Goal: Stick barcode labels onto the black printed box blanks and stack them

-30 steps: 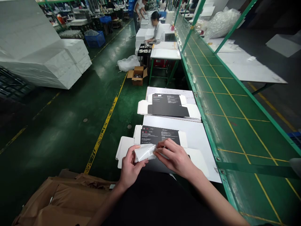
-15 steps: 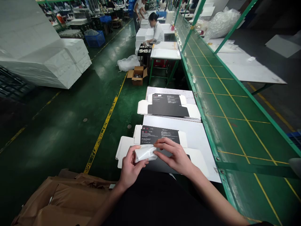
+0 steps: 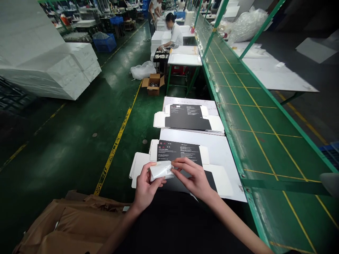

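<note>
My left hand [image 3: 146, 187] is wrapped around a small, glossy white roll of barcode labels [image 3: 160, 170], thumb below and fingers at its left end. At the roll's right edge, by the printed barcode, the fingertips of my right hand [image 3: 194, 176] are pinched together; a label between them is too small to make out. Both hands are above a stack of flat, unfolded black-and-white printed cartons [image 3: 185, 150], which lies on a white table [image 3: 233, 169] and is partly covered by my hands.
A second stack of flat cartons [image 3: 188, 118] lies farther back. A green conveyor [image 3: 254, 123] runs along the right. Brown cardboard [image 3: 79, 225] is at lower left. An open box [image 3: 153, 86] stands on the floor, near a co-worker [image 3: 174, 33] seated at the back.
The roll and both hands have shifted slightly, and the barcode now faces me more plainly. My right fingertips stay at the roll's edge. The whole view has moved a little.
</note>
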Motion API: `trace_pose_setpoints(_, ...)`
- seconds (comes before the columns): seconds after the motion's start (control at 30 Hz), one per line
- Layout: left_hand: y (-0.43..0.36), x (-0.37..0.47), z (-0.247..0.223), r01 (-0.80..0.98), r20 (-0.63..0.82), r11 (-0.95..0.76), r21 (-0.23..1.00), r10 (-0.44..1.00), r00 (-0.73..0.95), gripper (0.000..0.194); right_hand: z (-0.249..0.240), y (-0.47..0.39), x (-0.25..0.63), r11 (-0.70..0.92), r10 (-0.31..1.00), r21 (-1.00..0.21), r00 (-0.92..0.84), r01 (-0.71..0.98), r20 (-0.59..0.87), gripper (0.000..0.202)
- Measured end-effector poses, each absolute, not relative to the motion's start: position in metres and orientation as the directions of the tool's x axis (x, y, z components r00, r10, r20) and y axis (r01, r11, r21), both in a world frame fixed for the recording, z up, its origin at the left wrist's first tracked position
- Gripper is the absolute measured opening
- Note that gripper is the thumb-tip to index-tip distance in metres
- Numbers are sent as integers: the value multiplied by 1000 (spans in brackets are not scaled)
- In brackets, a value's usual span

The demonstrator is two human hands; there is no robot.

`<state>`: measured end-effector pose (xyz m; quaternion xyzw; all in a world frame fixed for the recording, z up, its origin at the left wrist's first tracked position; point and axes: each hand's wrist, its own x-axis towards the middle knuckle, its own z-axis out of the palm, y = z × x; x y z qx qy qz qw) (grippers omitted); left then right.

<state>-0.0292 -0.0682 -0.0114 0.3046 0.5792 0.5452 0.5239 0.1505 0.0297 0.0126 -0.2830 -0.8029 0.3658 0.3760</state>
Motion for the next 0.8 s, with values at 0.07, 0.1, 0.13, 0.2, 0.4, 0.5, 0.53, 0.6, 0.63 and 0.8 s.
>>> trace_pose_setpoints(0.07,-68,-29,-10,-233,-281,225,946,928,-244,56,14,33,152,401,782,-910,-558,107,278,15)
trace_pose_setpoints(0.1,-67,-29,-9,-241,-283,228,944,931,-230,55,14,36,152,309,798,-949,-561,68,220,15)
trace_pose_setpoints(0.13,-67,-29,-9,-249,-285,230,941,934,-215,55,14,38,153,226,808,-974,-564,32,168,17)
trace_pose_setpoints(0.2,-67,-30,-7,-266,-290,236,935,939,-186,54,13,42,154,105,815,-994,-571,-21,98,23)
trace_pose_setpoints(0.4,-68,-30,-5,-296,-312,262,919,940,-135,55,7,49,155,24,812,-997,-580,-73,62,26)
trace_pose_setpoints(0.5,-67,-30,-3,-295,-318,269,917,939,-133,56,5,48,153,15,819,-997,-570,-79,58,27)
trace_pose_setpoints(0.53,-67,-30,-3,-293,-320,271,917,938,-132,56,5,48,152,-2,825,-997,-563,-81,44,28)
trace_pose_setpoints(0.6,-67,-29,-1,-292,-326,277,916,936,-134,56,2,46,150,-57,845,-994,-534,-98,4,30)
trace_pose_setpoints(0.63,-66,-29,0,-293,-328,278,915,935,-137,56,1,46,150,-88,855,-990,-519,-110,-18,31)
trace_pose_setpoints(0.8,-66,-28,0,-297,-338,284,912,929,-149,58,-4,43,147,-147,886,-982,-458,-119,-77,32)
